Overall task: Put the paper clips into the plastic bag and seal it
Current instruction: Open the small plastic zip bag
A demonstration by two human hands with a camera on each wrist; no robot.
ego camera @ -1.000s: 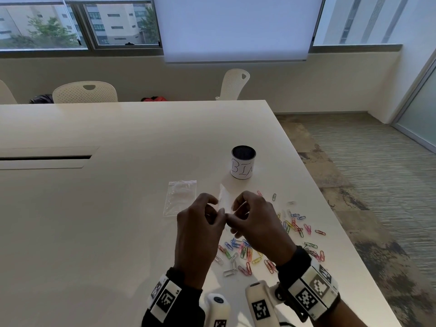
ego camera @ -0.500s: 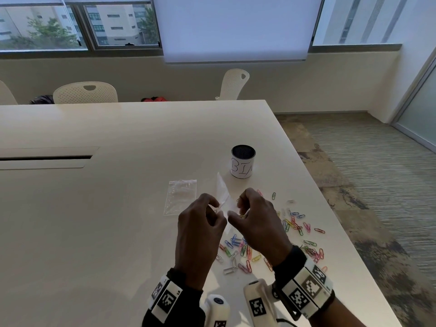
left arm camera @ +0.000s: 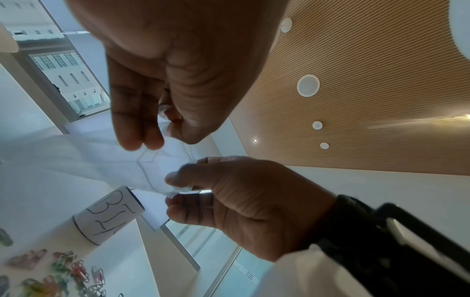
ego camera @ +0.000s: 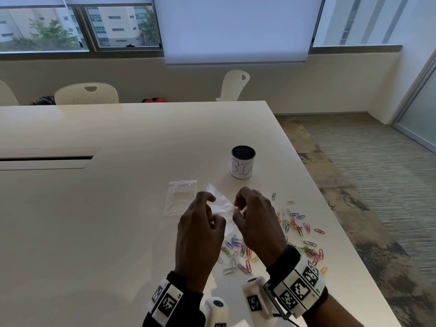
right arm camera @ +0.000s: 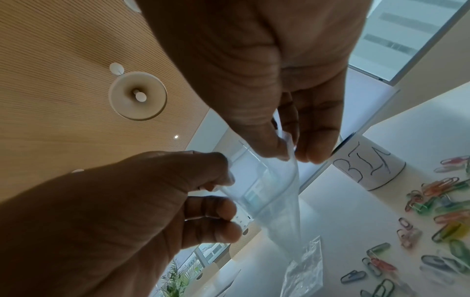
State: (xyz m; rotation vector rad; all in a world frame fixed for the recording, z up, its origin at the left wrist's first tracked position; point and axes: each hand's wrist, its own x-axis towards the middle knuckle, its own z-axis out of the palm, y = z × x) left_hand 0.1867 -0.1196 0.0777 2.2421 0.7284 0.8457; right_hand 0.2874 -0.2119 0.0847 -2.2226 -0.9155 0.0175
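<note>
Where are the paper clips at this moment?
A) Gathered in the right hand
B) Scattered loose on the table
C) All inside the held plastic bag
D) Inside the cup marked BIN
B: the paper clips lie loose on the table, while both hands only pinch the plastic bag, which looks empty.

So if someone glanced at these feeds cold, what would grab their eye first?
Probably the two hands, left hand and right hand, raised above the table, each pinching the clear plastic bag and pulling its mouth apart. Next, the bright scatter of paper clips on the table under and right of the hands, none bagged yet. Behind them stands a small cup with handwritten letters, and a second clear bag lies flat to the left.
</note>
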